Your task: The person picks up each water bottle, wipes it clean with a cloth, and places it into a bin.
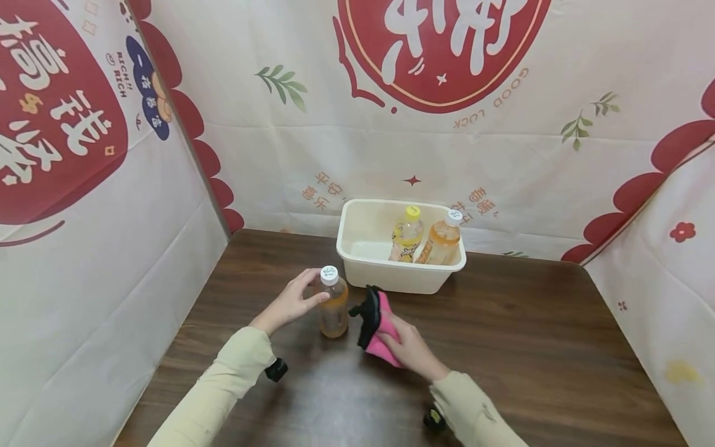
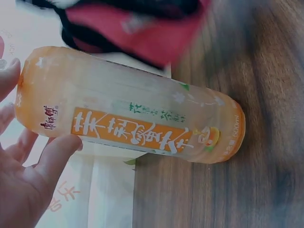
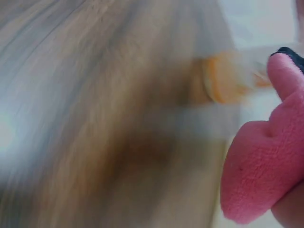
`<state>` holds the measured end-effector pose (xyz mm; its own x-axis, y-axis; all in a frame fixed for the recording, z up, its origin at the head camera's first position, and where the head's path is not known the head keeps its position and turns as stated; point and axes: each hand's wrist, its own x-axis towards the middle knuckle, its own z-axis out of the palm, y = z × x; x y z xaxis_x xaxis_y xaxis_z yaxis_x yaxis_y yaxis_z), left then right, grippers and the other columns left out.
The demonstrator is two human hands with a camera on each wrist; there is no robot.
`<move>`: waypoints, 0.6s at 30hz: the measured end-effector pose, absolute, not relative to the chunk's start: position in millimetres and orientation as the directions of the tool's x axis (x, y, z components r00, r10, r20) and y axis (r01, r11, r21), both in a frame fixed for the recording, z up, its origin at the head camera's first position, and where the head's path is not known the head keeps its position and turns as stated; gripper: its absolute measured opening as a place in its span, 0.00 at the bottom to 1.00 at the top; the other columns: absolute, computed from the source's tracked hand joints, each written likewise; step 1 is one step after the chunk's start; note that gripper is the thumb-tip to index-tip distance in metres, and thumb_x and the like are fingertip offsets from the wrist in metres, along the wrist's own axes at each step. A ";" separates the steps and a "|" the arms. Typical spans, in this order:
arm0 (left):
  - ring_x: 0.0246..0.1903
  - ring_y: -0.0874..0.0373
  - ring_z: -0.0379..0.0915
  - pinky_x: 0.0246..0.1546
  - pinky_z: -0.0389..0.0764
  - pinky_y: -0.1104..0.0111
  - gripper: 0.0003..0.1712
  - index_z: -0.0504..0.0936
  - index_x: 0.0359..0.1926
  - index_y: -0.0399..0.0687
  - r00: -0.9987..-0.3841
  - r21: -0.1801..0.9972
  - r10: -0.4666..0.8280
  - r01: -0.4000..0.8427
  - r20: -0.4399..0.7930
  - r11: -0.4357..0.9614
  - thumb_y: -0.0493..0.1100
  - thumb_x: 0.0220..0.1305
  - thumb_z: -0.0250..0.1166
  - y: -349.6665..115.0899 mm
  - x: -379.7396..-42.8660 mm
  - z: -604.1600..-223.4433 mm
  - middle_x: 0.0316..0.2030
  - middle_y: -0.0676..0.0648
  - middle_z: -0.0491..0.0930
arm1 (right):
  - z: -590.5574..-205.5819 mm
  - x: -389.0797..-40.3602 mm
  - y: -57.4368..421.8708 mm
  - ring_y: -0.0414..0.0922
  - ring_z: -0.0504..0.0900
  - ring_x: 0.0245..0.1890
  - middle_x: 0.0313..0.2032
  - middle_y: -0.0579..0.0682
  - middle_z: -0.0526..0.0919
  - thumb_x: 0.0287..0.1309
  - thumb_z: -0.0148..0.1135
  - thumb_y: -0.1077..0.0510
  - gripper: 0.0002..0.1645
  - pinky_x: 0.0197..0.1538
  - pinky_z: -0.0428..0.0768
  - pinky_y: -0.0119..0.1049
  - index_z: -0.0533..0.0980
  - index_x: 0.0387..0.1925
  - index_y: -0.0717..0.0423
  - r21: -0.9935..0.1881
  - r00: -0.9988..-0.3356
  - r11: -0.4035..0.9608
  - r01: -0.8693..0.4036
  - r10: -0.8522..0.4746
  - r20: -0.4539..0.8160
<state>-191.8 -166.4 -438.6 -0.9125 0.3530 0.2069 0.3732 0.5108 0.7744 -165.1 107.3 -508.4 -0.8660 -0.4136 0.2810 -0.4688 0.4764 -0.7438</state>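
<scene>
Between the thumb and fingers of my left hand [image 1: 293, 304] stands an upright tea bottle [image 1: 334, 313] with a white cap. The left wrist view shows its orange-and-clear label [image 2: 133, 130], and the hand grips it near the shoulder. My right hand [image 1: 410, 347] holds a fuzzy pink cloth [image 3: 261, 166] with black trim, just right of the bottle. In the head view, a small gap separates the pink cloth [image 1: 385, 329] from the bottle. The right wrist view is blurred, with the bottle [image 3: 225, 78] beyond the cloth.
A cream plastic bin [image 1: 385, 270] stands at the back of the dark wooden table [image 1: 530, 335]. Inside it lean a yellow-capped bottle [image 1: 406, 239] and a white-capped orange bottle [image 1: 441, 242]. Printed cloth walls [image 1: 268, 155] enclose the table's back and sides.
</scene>
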 end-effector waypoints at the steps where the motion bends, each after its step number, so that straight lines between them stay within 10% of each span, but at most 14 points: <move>1: 0.50 0.45 0.68 0.52 0.69 0.52 0.26 0.68 0.56 0.38 -0.913 0.776 0.351 0.372 0.207 0.509 0.42 0.58 0.63 -166.0 -192.1 -438.4 0.49 0.41 0.72 | -502.0 -161.7 119.9 0.48 0.74 0.53 0.54 0.53 0.75 0.55 0.61 0.58 0.25 0.54 0.72 0.45 0.72 0.56 0.52 -0.721 -0.860 0.493 -0.487 -0.415 0.297; 8: 0.50 0.44 0.68 0.52 0.69 0.52 0.26 0.68 0.57 0.39 -0.908 0.769 0.366 0.379 0.203 0.515 0.44 0.59 0.62 -168.6 -191.5 -439.1 0.50 0.41 0.72 | -486.8 -130.8 203.0 0.56 0.73 0.53 0.53 0.59 0.75 0.50 0.65 0.61 0.29 0.51 0.71 0.51 0.71 0.56 0.57 -0.530 -0.886 0.710 -0.465 -0.371 0.280; 18: 0.50 0.43 0.68 0.52 0.69 0.52 0.26 0.68 0.56 0.39 -0.898 0.762 0.377 0.404 0.225 0.506 0.43 0.59 0.61 -168.3 -192.7 -439.9 0.50 0.41 0.72 | -522.5 -106.5 238.2 0.66 0.61 0.59 0.58 0.72 0.64 0.54 0.60 0.47 0.34 0.51 0.61 0.68 0.67 0.60 0.56 -0.438 -0.949 0.868 -0.236 -0.302 -0.087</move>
<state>-192.7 -168.3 -439.9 -0.8982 0.3773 0.2255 0.4040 0.5063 0.7619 -106.5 238.2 -522.5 -0.9492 -0.3023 -0.0874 -0.2360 0.8677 -0.4376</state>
